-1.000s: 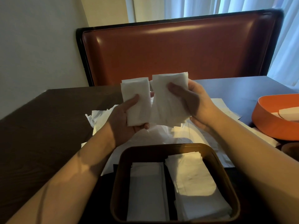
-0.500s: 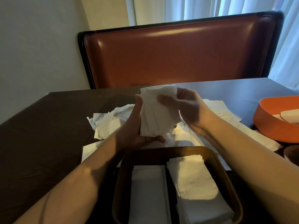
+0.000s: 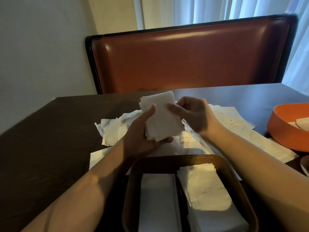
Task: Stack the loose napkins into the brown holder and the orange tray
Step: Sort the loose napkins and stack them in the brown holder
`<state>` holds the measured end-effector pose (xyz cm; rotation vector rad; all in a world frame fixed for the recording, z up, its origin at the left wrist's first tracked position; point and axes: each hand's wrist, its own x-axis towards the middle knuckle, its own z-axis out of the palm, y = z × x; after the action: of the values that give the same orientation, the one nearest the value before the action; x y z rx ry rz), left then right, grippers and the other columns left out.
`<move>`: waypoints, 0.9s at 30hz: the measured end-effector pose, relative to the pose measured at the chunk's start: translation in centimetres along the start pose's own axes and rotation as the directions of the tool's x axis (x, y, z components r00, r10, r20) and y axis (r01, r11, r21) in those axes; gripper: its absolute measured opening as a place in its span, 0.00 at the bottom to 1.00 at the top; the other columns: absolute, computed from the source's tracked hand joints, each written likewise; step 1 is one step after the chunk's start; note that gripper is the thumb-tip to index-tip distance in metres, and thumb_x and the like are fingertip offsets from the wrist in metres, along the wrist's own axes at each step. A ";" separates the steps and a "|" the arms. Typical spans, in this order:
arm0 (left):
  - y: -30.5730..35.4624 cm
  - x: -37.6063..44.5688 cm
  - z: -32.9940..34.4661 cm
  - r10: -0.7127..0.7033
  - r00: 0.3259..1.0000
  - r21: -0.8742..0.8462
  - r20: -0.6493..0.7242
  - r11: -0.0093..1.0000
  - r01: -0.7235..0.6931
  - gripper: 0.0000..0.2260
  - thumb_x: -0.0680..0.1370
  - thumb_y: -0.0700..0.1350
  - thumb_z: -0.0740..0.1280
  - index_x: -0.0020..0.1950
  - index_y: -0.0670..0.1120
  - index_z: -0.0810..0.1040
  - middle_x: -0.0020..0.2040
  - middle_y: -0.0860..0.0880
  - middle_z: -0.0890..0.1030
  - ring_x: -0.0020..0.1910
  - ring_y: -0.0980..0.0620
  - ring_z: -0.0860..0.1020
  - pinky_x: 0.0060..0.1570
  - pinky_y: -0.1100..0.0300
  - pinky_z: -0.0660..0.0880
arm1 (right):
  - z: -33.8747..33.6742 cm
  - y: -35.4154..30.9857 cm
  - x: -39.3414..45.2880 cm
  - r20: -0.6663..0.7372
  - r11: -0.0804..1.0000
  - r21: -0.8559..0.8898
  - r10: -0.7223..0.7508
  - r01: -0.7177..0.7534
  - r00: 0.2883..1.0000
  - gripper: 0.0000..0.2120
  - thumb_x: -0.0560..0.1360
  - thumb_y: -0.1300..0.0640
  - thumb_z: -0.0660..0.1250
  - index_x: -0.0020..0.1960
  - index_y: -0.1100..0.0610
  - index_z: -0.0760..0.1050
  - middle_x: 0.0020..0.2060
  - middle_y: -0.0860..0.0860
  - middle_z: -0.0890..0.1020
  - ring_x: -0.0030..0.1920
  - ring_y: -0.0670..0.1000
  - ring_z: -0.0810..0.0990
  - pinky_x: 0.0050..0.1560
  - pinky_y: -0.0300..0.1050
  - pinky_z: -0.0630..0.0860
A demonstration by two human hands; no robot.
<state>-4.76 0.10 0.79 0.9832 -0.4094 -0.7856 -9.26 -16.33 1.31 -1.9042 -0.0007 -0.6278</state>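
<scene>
I hold a small stack of folded napkins (image 3: pixel 161 119) up above the surface (image 3: pixel 50 139), just beyond the far rim of the brown holder (image 3: pixel 234 171). My left hand (image 3: pixel 142 134) cups the stack from below and from the left, fingers curled under its bottom edge and the thumb lying flat up its face. My right hand (image 3: pixel 192 114) pinches the stack's right edge, thumb on the front and the other fingers bent behind it (how many sheets are in the stack I cannot tell).

The brown holder sits nearest me and carries two rows of folded napkins side by side, the right row catching a patch of light. Behind my hands the loose napkins (image 3: pixel 113 129) lie spread and crumpled over the dark surface, reaching out to the right as well. At the right edge stands the orange tray (image 3: pixel 282 131), with a few napkins inside it. A reddish-brown padded seat back (image 3: pixel 189 57) rises beyond the surface, with pale curtains (image 3: pixel 200 9) behind.
</scene>
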 end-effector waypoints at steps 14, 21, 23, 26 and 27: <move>0.2 0.6 0.8 0.333 0.917 0.236 -0.218 0.930 -0.282 0.08 0.83 0.52 0.57 0.54 0.52 0.73 0.42 0.54 0.85 0.43 0.56 0.84 0.44 0.58 0.82 | 1.1 0.1 0.0 0.258 0.936 0.209 0.228 -0.285 0.939 0.23 0.66 0.38 0.67 0.50 0.55 0.76 0.44 0.52 0.82 0.45 0.52 0.83 0.48 0.48 0.81; 0.2 1.2 -0.5 0.583 0.786 0.460 -0.203 0.766 -0.450 0.13 0.74 0.49 0.73 0.57 0.50 0.78 0.51 0.51 0.84 0.55 0.51 0.81 0.56 0.52 0.77 | 1.0 0.7 0.3 -0.009 0.959 0.273 -0.074 0.073 0.997 0.10 0.69 0.61 0.76 0.47 0.51 0.80 0.38 0.47 0.85 0.41 0.48 0.85 0.40 0.43 0.83; 0.5 1.4 -1.4 0.672 0.714 0.630 -0.199 0.645 -0.432 0.16 0.71 0.48 0.72 0.58 0.50 0.78 0.52 0.49 0.83 0.53 0.50 0.81 0.55 0.50 0.79 | 0.2 1.2 0.7 -0.034 0.983 0.102 -0.153 0.156 0.988 0.12 0.70 0.58 0.76 0.50 0.48 0.79 0.44 0.50 0.85 0.46 0.53 0.84 0.44 0.48 0.84; 0.2 1.6 -2.4 0.686 0.702 0.784 -0.188 0.536 -0.313 0.15 0.69 0.49 0.69 0.56 0.56 0.77 0.52 0.54 0.82 0.50 0.54 0.81 0.53 0.48 0.79 | -0.3 2.2 0.7 0.071 0.998 -0.034 -0.048 0.050 0.996 0.15 0.71 0.56 0.76 0.54 0.48 0.75 0.48 0.47 0.80 0.47 0.46 0.81 0.43 0.38 0.82; -0.1 1.7 -2.5 0.669 0.715 0.799 -0.203 0.535 -0.274 0.17 0.69 0.50 0.69 0.57 0.56 0.76 0.52 0.55 0.81 0.49 0.55 0.80 0.51 0.51 0.79 | -0.2 2.5 0.6 0.101 1.000 -0.022 0.008 -0.005 0.995 0.18 0.71 0.56 0.76 0.57 0.49 0.74 0.48 0.45 0.79 0.48 0.44 0.80 0.41 0.33 0.80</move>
<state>-2.06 0.28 -0.62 1.6716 -0.5302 0.2405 -8.14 -17.76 -0.58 -1.9542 -0.0529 -0.5281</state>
